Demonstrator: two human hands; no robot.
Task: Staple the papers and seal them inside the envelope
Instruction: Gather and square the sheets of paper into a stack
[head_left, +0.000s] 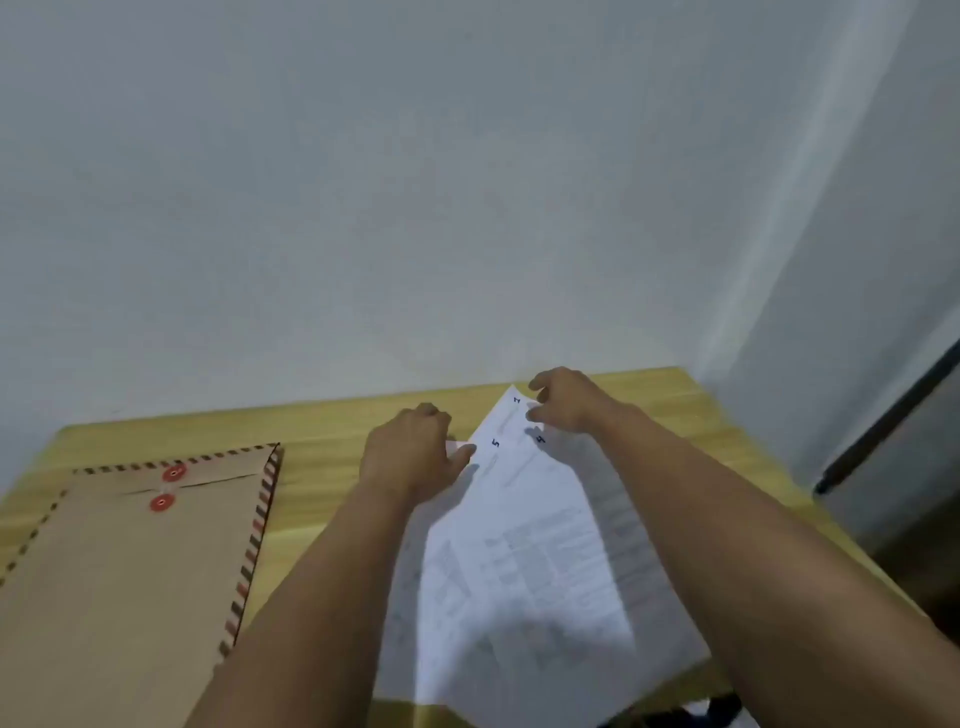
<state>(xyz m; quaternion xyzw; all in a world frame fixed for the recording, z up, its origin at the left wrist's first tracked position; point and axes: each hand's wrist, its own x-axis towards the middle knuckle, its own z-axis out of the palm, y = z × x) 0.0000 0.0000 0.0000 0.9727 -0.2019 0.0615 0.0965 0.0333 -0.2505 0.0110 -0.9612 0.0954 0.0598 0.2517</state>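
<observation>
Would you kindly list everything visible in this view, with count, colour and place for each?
Table: one, light yellow wood, across the lower half, against the wall.
Envelope: one, brown with a striped border and two red string-tie discs, lying flat on the left of the table.
Papers: several overlapping printed sheets, white, fanned out at centre right; handwritten numbers show near their far corners.
Wall: white, behind the table.
Dark object: one, black, at the bottom edge beside the sheets; too cut off to identify.
Left hand: one, fingers curled at the left far edge of the sheets.
Right hand: one, fingers curled at the far corner of the sheets.
</observation>
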